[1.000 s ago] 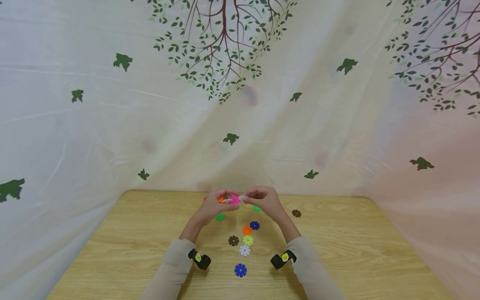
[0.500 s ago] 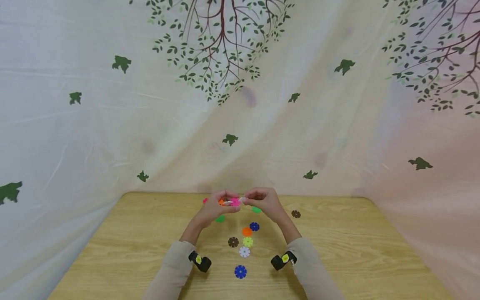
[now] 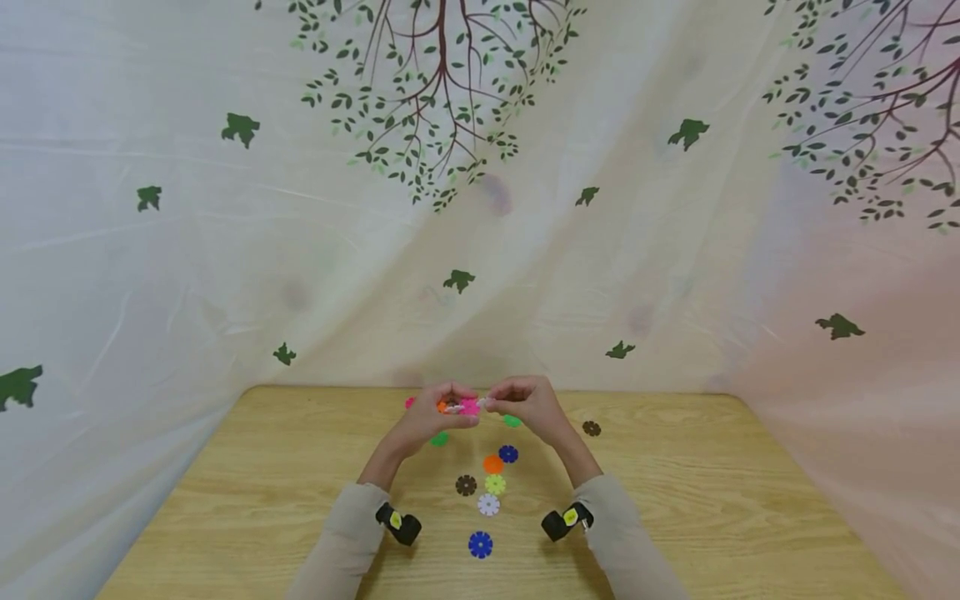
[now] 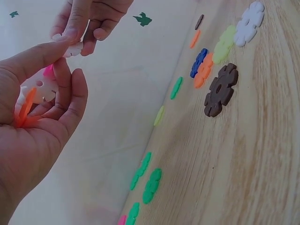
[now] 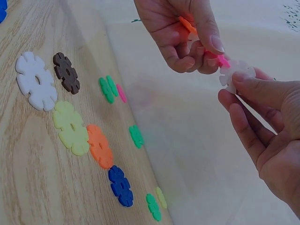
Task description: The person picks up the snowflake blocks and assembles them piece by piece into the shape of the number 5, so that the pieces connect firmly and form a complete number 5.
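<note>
Above the far part of the table, my left hand [image 3: 422, 419] holds a chain of notched plastic snowflake discs. In the left wrist view the chain shows an orange disc [image 4: 25, 107] and a white disc [image 4: 43, 85] inside the curled fingers. A pink disc [image 3: 469, 407] sticks out from the left hand toward the right. My right hand [image 3: 529, 402] pinches another white disc [image 5: 229, 78] between thumb and fingers. That white disc meets the pink one in the right wrist view; how deep the notches fit cannot be seen.
Loose discs lie on the wooden table [image 3: 675, 500]: blue [image 3: 481, 545], white [image 3: 489, 504], yellow [image 3: 495, 484], brown [image 3: 466, 485], orange [image 3: 492, 464] and dark blue [image 3: 508, 454]. Green discs [image 3: 439, 438] lie farther back, and another brown disc [image 3: 592, 428] is at right. A printed curtain [image 3: 525, 317] hangs behind.
Both hands keep nearly the same place and hold the same discs. The pink disc has tilted slightly, and the whole head view has shifted a little.
</note>
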